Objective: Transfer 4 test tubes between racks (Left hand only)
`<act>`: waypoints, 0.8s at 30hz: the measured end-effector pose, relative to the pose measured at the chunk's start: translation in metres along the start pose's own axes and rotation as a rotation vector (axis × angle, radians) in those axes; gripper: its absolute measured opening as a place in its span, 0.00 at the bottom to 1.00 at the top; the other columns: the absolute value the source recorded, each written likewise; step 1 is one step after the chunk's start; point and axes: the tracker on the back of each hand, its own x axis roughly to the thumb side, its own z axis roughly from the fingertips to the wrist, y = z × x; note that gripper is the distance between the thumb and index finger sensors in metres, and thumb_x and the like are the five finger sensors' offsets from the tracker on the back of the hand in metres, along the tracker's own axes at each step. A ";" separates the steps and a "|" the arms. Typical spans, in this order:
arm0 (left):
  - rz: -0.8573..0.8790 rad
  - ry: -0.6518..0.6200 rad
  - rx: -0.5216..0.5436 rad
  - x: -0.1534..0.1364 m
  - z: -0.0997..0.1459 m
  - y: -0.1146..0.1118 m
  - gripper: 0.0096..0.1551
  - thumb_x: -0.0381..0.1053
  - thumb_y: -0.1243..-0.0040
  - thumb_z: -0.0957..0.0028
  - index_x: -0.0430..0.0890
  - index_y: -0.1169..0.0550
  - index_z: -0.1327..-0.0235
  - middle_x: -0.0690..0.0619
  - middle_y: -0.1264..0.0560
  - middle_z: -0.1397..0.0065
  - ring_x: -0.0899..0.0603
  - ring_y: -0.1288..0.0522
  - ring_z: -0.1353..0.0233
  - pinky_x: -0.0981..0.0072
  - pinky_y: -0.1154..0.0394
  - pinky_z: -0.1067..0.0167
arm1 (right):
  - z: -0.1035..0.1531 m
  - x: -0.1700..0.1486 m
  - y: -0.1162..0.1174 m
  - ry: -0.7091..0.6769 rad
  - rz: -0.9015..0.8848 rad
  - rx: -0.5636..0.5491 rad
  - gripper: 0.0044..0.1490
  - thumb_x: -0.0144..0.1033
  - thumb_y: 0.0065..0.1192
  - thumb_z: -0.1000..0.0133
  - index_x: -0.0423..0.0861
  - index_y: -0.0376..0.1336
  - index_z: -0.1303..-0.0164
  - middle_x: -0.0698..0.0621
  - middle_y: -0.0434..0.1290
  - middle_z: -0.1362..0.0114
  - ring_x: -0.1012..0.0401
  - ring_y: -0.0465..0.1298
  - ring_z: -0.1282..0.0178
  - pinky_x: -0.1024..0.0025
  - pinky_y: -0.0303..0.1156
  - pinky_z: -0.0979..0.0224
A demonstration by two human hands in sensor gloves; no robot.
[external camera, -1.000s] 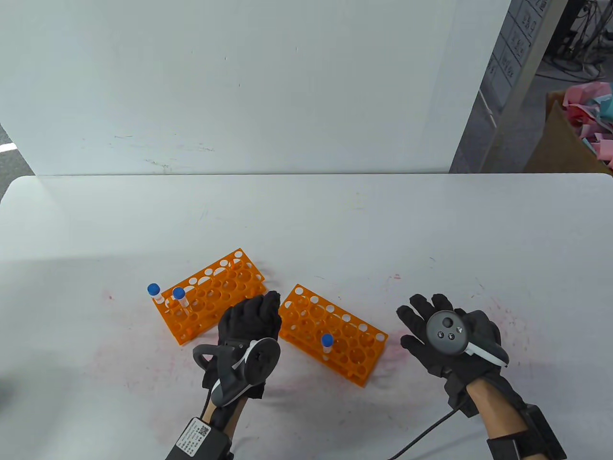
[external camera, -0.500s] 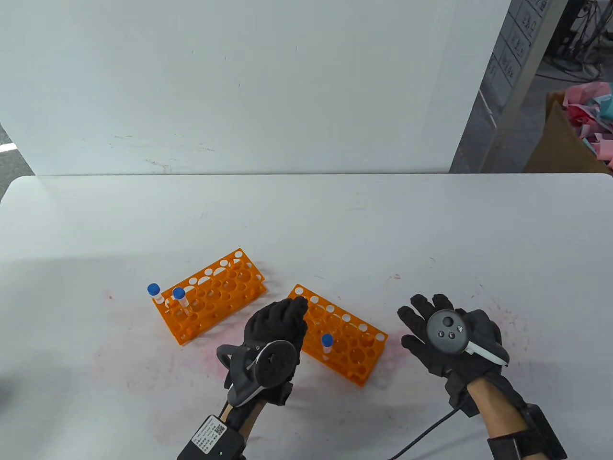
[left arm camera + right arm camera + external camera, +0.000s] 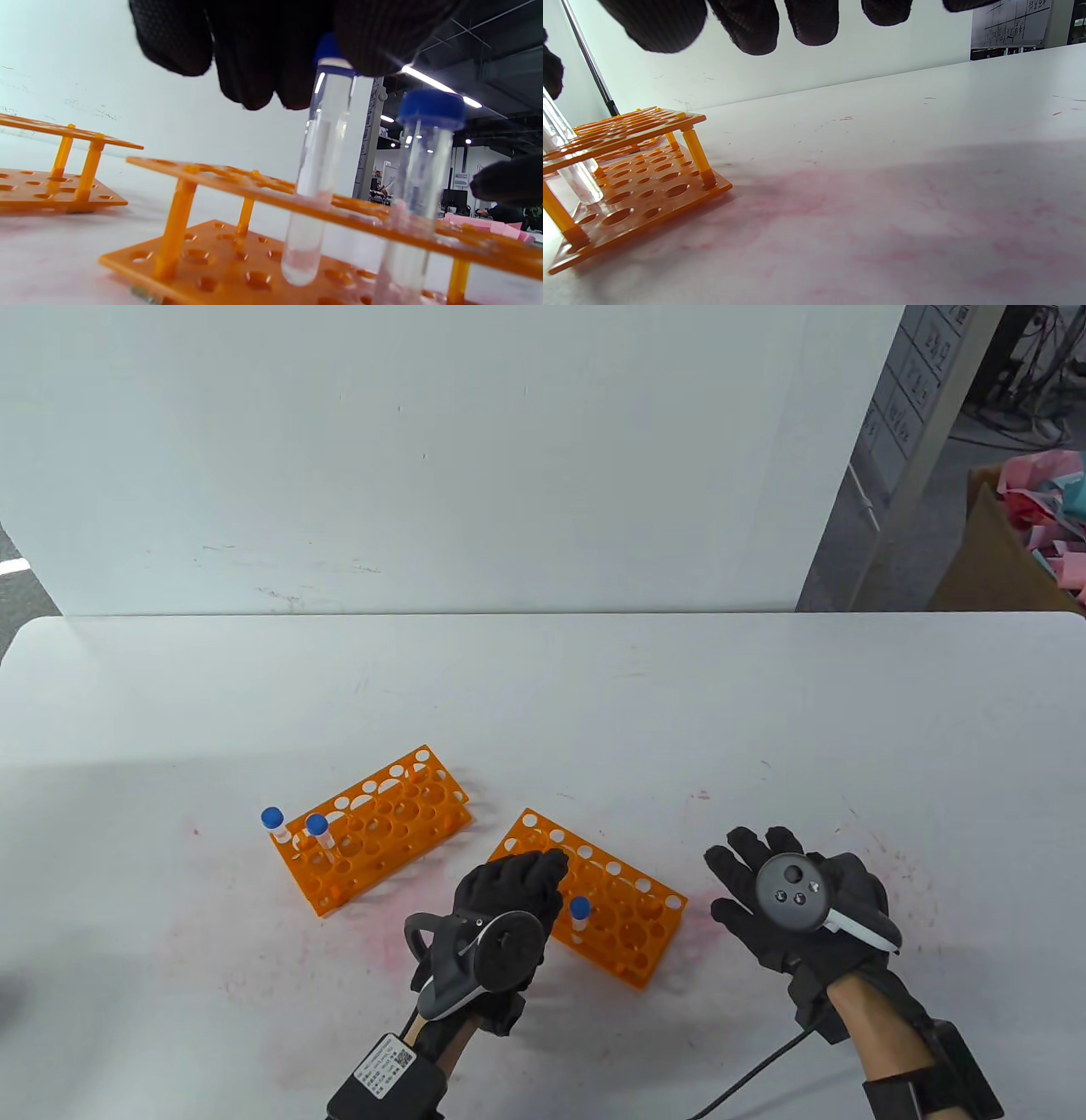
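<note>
Two orange racks lie on the white table. The left rack (image 3: 382, 827) holds two blue-capped test tubes (image 3: 316, 836) at its left end. The right rack (image 3: 619, 899) holds one standing tube (image 3: 579, 914). My left hand (image 3: 543, 872) hovers over the right rack's near-left part. In the left wrist view the left hand (image 3: 331, 55) pinches a clear tube (image 3: 318, 169) by its blue cap. The tube's lower end is through a hole in the rack's top plate (image 3: 237, 182), beside the standing tube (image 3: 420, 190). My right hand (image 3: 764, 882) rests open and empty, right of that rack.
A white wall panel (image 3: 424, 458) stands behind the table. A cardboard box with pink scraps (image 3: 1027, 534) sits off the table at the far right. Pink stains mark the table around the racks. The left rack also shows in the left wrist view (image 3: 55, 169).
My left hand has moved right, from the gap between the racks to above the right rack's near-left part. The right hand and the standing tubes have not moved.
</note>
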 end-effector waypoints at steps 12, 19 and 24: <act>-0.085 -0.032 -0.050 0.002 -0.001 -0.009 0.30 0.54 0.41 0.47 0.57 0.32 0.29 0.53 0.24 0.27 0.41 0.22 0.30 0.43 0.26 0.34 | -0.001 0.000 0.002 -0.005 0.009 0.014 0.40 0.57 0.46 0.41 0.55 0.48 0.18 0.45 0.45 0.11 0.33 0.44 0.17 0.24 0.46 0.26; -0.109 -0.058 -0.054 0.004 0.000 -0.010 0.29 0.53 0.42 0.47 0.57 0.31 0.31 0.53 0.24 0.27 0.41 0.22 0.29 0.42 0.26 0.33 | -0.001 0.000 0.004 -0.003 0.011 0.024 0.40 0.57 0.46 0.41 0.55 0.48 0.18 0.44 0.45 0.11 0.33 0.44 0.17 0.24 0.46 0.26; -0.120 -0.066 -0.054 0.004 0.000 -0.009 0.29 0.53 0.42 0.47 0.57 0.32 0.30 0.53 0.24 0.27 0.41 0.22 0.29 0.41 0.26 0.33 | -0.002 0.001 0.005 -0.008 0.011 0.028 0.40 0.57 0.46 0.41 0.55 0.48 0.18 0.44 0.45 0.11 0.33 0.44 0.17 0.24 0.46 0.26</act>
